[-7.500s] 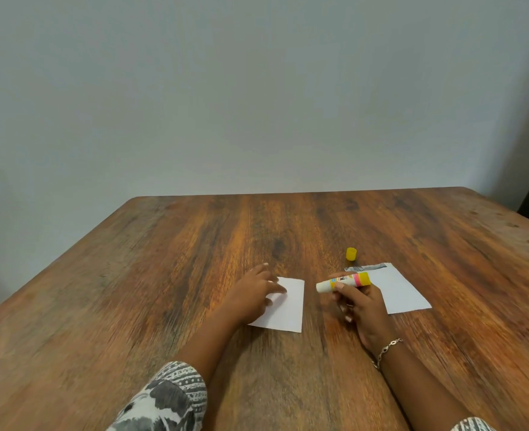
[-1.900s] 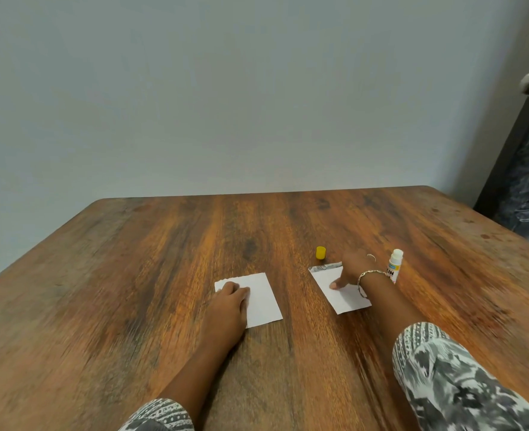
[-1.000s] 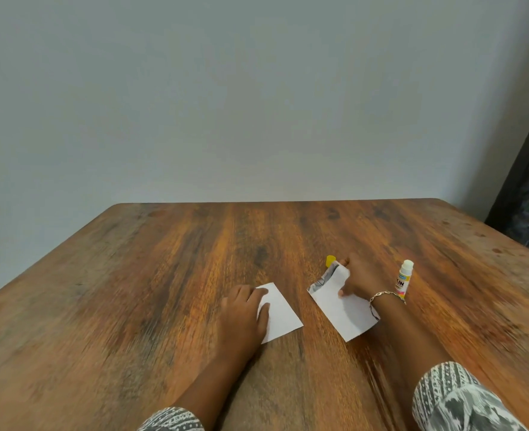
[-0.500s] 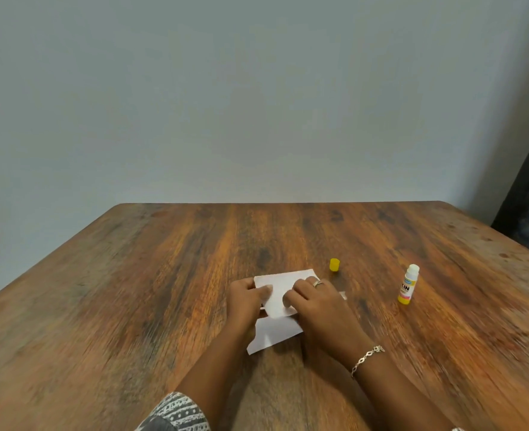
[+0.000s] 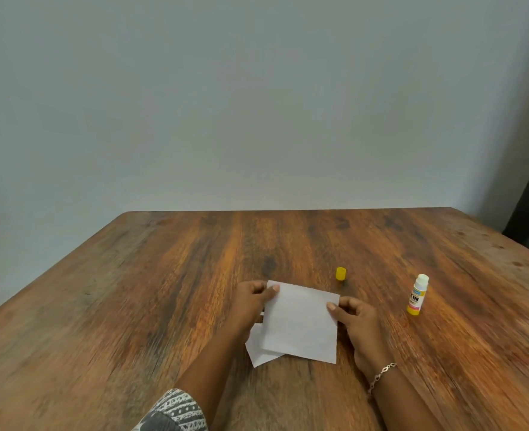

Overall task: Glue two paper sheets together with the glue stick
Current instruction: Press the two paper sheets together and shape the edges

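Top sheet (image 5: pixel 300 325) askew over lower sheet (image 5: pixel 258 353); left hand (image 5: pixel 250 303), right hand (image 5: pixel 361 325) at its far corners, seemingly pinch grips.

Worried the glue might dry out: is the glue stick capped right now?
Uncapped. The glue stick stands upright with its white tip bare, and the yellow cap sits apart from it on the table.

The upright glue stick (image 5: pixel 416 295) and yellow cap (image 5: pixel 340 273) stand apart right of the sheets (image 5: pixel 300 325), bare table (image 5: pixel 378 284) between.

- A plain indoor room, maybe a home or an office; I cannot tell which.
- A worn wooden counter (image 5: pixel 194 275) stands against a bare grey wall (image 5: pixel 257 104).
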`<state>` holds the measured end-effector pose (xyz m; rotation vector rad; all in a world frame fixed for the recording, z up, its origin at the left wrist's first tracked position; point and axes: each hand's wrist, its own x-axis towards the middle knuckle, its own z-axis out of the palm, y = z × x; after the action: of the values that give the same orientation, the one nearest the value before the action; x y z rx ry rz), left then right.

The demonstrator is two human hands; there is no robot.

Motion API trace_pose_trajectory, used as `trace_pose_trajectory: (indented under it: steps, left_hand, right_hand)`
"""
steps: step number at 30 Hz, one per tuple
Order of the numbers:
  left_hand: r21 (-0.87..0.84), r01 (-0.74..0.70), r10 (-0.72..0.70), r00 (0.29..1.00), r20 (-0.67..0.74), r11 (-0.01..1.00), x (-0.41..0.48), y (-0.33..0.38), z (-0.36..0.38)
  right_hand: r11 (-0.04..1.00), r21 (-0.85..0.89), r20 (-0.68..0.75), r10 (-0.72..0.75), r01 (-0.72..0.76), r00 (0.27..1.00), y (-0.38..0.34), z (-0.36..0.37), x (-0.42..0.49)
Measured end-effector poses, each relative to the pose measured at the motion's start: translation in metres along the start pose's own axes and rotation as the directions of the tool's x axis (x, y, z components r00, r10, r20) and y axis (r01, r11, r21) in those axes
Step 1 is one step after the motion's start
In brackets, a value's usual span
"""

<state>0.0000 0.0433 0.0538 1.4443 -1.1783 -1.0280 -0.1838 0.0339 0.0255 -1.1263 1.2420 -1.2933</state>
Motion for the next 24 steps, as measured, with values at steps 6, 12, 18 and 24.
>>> trace_pose_trajectory:
  steps: [6,12,18,24]
  left_hand:
    - [0.519,0.016,0.068,0.988,-0.141,0.855,0.043,-0.017,-0.011]
    - [0.878,0.005,-0.024,1.0,0.007,0.479,0.056,-0.029,0.008]
    - [0.87,0.027,-0.086,0.996,0.017,0.492,0.055,-0.026,0.008]
    - [0.728,0.042,-0.011,0.999,-0.047,0.685,0.038,-0.025,0.008]
  right_hand:
    - [0.987,0.161,-0.097,0.032,-0.016,0.995,0.008,-0.014,0.006]
    - [0.969,0.244,-0.039,0.053,-0.042,0.998,0.007,-0.017,0.006]
    - [0.966,0.255,-0.024,0.05,-0.042,0.998,0.008,-0.018,0.007]
    - [0.958,0.281,-0.031,0.063,-0.052,0.998,0.008,-0.017,0.006]
